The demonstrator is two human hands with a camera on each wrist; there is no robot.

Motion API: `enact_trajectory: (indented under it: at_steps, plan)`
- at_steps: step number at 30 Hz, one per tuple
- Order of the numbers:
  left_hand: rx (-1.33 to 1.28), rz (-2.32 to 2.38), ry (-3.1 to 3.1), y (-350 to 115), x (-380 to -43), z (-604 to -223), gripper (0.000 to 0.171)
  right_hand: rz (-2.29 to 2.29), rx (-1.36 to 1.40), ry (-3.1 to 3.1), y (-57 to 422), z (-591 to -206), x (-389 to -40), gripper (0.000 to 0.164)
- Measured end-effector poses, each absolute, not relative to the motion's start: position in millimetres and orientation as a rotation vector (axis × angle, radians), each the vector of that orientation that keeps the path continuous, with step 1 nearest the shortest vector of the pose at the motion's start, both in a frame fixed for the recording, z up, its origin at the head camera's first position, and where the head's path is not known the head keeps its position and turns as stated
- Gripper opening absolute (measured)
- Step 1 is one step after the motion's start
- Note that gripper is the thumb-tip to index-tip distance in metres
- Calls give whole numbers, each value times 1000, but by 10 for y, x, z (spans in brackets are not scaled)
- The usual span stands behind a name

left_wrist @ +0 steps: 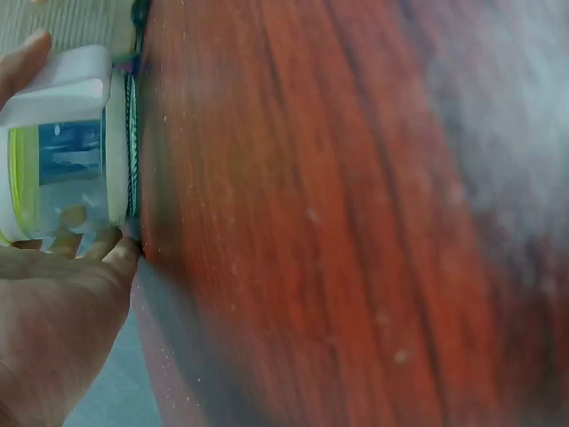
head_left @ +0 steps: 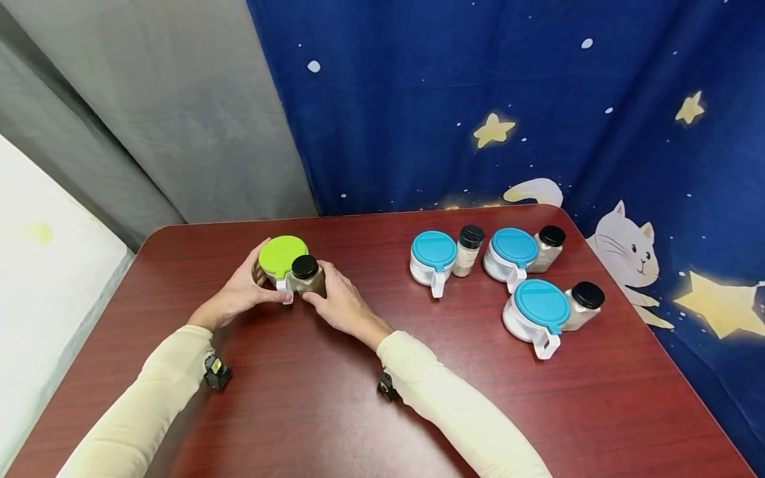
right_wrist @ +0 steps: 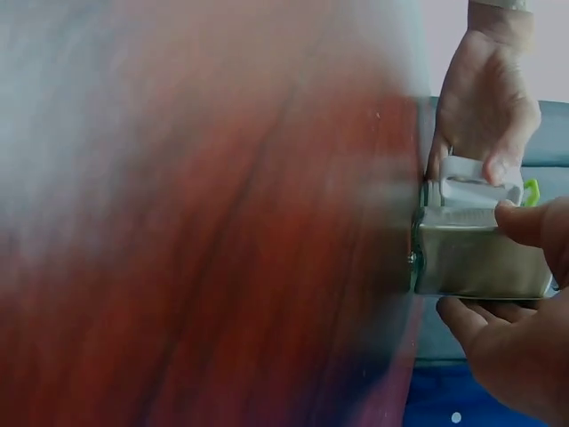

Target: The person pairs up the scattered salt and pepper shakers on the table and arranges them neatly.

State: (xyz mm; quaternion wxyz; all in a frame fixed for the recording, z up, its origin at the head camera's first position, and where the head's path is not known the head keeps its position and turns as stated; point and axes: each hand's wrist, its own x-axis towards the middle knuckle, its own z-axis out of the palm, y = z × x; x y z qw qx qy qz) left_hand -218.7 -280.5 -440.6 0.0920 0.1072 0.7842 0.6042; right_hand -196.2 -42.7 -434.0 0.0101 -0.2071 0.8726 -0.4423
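Note:
At the table's left side, my left hand [head_left: 239, 290] grips a clear seasoning jar with a green lid [head_left: 283, 253]. Its thumb lies at the white handle [right_wrist: 480, 189], while the other fingers curve round the jar's far side. My right hand [head_left: 345, 304] holds a squarish clear shaker bottle with a black cap [head_left: 305, 267], thumb on one side and fingers on the other. In the right wrist view the bottle [right_wrist: 484, 260] shows brownish contents. Jar and bottle stand side by side, close over the table, the bottle by the handle.
Several blue-lidded jars stand on the right, including a left one [head_left: 434, 249], a back one [head_left: 514, 246] and a front one [head_left: 541, 305]. Beside them are black-capped bottles [head_left: 468, 251], [head_left: 546, 249], [head_left: 582, 307]. Curtains [head_left: 418, 113] hang behind the reddish-brown table [head_left: 335, 411].

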Motion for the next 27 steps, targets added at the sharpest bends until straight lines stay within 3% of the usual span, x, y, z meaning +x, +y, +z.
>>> enact_trajectory:
  at_steps: [6,13,16,23,27]
  plan:
    - [336,1686,2445,-2828,-2131,-4407,113,-1343,-599,2726,-369,-4328,-1989,68]
    - [318,1641,2465,-2786,-2078,-4388,139,-1333,-525,2711,-342,-4319,-2029,85]
    - [329,1642,2491,-2779,-2064,-4393,134,-1323,-536,2716,-332,-4322,-2049,89]
    - [403,1630,2500,-2771,-2041,-4414,123,-1329,-605,2751,-265,-4338,-2143,64]
    - [437,1632,2480,-2755,-2025,-4431,122,-1437,-630,2686,-232,-4349,-2188,65]
